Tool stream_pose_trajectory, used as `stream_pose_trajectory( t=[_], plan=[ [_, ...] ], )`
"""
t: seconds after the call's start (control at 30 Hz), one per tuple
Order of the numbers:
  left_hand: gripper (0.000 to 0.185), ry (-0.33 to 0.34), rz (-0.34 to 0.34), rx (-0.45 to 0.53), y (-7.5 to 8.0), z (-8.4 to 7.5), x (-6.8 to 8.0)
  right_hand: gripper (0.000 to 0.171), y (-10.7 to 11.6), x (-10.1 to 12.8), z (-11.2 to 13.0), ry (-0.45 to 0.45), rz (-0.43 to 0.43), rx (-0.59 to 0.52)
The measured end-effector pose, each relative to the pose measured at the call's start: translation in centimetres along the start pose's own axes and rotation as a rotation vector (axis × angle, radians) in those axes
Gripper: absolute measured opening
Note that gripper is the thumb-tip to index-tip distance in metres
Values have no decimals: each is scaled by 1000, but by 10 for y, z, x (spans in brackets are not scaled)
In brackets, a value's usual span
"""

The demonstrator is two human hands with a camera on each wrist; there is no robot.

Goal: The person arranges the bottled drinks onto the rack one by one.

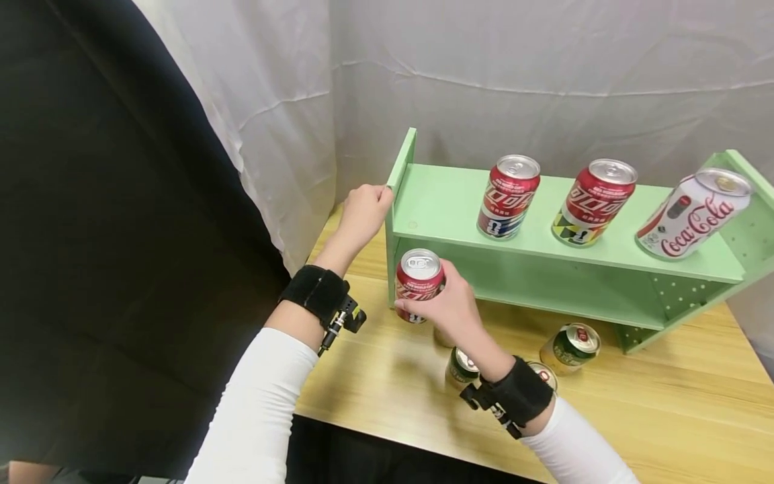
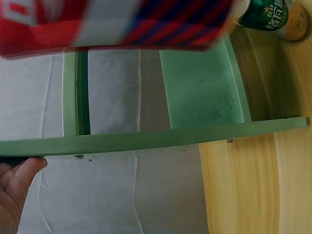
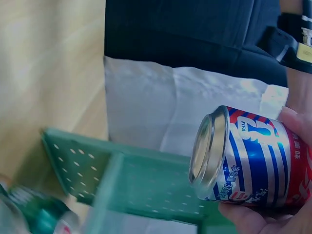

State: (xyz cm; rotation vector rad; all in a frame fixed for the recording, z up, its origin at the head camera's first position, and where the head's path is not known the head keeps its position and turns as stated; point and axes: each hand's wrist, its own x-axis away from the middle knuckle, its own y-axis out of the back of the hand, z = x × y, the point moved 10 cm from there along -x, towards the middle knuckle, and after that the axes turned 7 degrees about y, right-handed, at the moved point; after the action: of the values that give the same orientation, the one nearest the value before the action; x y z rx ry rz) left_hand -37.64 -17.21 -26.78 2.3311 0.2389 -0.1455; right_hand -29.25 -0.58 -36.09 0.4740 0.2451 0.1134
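Note:
My right hand [image 1: 450, 302] grips a red Coca-Cola can [image 1: 417, 286] round its side. It holds the can upright in front of the left end of a green two-tier shelf [image 1: 447, 185]. In the right wrist view the can's silver base and blue-striped side [image 3: 258, 156] face the camera. Blurred and close, the same can [image 2: 112, 24] fills the top of the left wrist view. My left hand [image 1: 365, 212] holds the front edge of the shelf's left side panel, with the thumb lying along the panel in the left wrist view.
On the upper tier stand two red cans, one left [image 1: 508, 198] and one centre [image 1: 592, 202], and a white Coca-Cola can [image 1: 692, 215] at right. Several green cans, one at right [image 1: 568, 349], stand on the wooden table [image 1: 665, 396] before the shelf. A pale curtain [image 1: 544, 74] hangs behind.

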Motion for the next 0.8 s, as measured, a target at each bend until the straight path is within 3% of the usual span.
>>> stream_pose_trajectory(
  t=[0.37,0.53,0.8],
  plan=[
    [37,-31,-12,-41,1,-4,-4,88,35,-26,39,64,-25,8],
    [37,-26,-9,-52,-2,-3,-3,83,50,-37,50,99,-54,6],
    [38,-40,-18,-54,-1,-4,1,81,55,-55,53,109,-65,1]
  ],
)
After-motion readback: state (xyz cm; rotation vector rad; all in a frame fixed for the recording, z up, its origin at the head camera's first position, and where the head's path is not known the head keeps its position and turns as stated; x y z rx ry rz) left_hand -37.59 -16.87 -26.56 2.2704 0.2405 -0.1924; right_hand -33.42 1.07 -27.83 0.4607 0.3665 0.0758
